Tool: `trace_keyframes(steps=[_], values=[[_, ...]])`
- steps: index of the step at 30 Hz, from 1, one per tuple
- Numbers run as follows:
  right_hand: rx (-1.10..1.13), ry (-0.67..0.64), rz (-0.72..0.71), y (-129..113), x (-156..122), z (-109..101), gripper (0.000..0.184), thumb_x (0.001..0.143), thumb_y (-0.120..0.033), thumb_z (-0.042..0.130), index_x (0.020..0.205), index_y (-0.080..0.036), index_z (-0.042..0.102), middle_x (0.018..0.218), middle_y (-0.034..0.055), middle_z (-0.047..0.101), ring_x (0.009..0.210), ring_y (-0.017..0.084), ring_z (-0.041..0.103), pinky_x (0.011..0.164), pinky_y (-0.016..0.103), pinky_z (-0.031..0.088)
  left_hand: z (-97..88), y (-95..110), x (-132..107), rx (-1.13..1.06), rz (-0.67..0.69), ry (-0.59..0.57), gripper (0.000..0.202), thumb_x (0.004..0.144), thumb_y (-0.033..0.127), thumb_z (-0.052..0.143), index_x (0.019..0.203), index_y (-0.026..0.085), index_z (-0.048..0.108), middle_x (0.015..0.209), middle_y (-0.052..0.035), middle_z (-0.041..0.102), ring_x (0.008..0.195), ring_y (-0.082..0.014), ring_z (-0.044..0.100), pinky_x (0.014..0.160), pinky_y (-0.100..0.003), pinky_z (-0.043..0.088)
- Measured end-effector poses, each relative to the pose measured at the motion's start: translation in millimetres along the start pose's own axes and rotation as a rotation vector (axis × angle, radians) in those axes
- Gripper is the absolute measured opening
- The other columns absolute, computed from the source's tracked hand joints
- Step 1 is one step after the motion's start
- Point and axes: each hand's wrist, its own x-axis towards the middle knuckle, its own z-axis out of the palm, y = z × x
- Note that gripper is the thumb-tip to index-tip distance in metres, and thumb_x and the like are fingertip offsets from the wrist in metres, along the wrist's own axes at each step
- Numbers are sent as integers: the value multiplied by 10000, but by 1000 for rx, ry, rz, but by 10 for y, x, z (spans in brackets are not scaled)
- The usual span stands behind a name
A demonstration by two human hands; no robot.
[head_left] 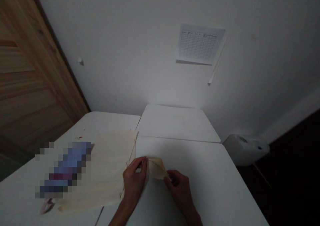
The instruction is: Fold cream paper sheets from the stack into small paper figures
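A small cream piece, paper or thin cloth, (157, 168) is held up between my two hands over the white table. My left hand (135, 176) pinches its upper left corner between thumb and fingertips. At its lower right side, my right hand (178, 182) grips the edge with curled fingers. A crease runs across the piece near its top. Left of my left hand lies a large cream sheet (107, 166) with a dark, uneven right edge; my left wrist overlaps that edge.
A pixelated blue and dark red thing (66, 169) lies at the left, with a pinkish object (47, 205) below it. The white table (200, 192) has seams between its panels. A printed chart (200, 44) hangs on the wall. A whitish container (246, 149) stands beyond the table's right edge.
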Motion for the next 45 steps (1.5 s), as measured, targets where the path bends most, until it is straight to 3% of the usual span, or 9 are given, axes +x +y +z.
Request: trace_keyframes(steps=[6, 13, 20, 27, 31, 36, 40, 45], values=[[7, 7, -16, 34, 37, -19, 375, 845, -508, 574, 888, -168, 724, 728, 76, 721, 635, 195, 672, 598, 254, 524, 10, 8, -45, 29, -4, -1, 247, 854, 383, 536, 860, 192, 692, 833, -39, 717, 709, -178, 650, 708, -294, 538], [-375, 16, -163, 153, 50, -25, 419, 943, -465, 422, 1064, -169, 694, 787, 97, 732, 680, 210, 693, 684, 278, 520, 38, -49, -138, 51, 26, -22, 226, 876, 344, 509, 884, 185, 670, 833, -40, 706, 706, -168, 652, 684, -264, 526], [-440, 30, -181, 213, 60, 1, 380, 941, -408, 424, 1013, -168, 710, 824, 99, 735, 691, 208, 688, 687, 279, 512, 3, -74, -166, 90, 50, -61, 261, 897, 360, 477, 917, 173, 659, 868, -63, 706, 722, -181, 660, 685, -276, 527], [-452, 129, -194, 180, 83, -43, 328, 913, -327, 435, 873, -177, 724, 828, 99, 719, 709, 201, 665, 689, 282, 493, -167, -60, -89, 410, 31, -474, 297, 915, 275, 416, 941, 186, 697, 945, -100, 728, 852, -241, 685, 775, -333, 504], [-444, 164, -226, 188, 109, -44, 304, 907, -309, 446, 880, -165, 713, 832, 108, 710, 723, 196, 655, 701, 277, 482, -229, -17, -43, 512, -18, -603, 305, 893, 172, 405, 926, 196, 707, 925, -94, 734, 841, -237, 690, 743, -305, 484], [-529, 127, -128, 125, 133, -56, 267, 898, -300, 479, 853, -190, 718, 807, 89, 717, 694, 192, 659, 669, 265, 456, -248, 43, -5, 423, -19, -595, 315, 885, 153, 414, 844, 203, 722, 859, -85, 743, 795, -225, 696, 704, -278, 464], [-693, 87, -41, 75, 146, -99, 317, 905, -337, 489, 706, -214, 703, 662, 70, 700, 614, 200, 655, 589, 268, 405, -266, 69, 16, 378, -42, -553, 323, 887, 189, 422, 801, 206, 733, 800, -83, 744, 747, -235, 696, 674, -284, 448], [-763, 64, -96, 52, 171, -121, 403, 922, -352, 455, 615, -213, 677, 618, 75, 696, 559, 197, 638, 533, 275, 350, -278, 75, 31, 347, -71, -564, 336, 871, 225, 430, 738, 202, 737, 747, -79, 742, 695, -227, 689, 633, -274, 424]])
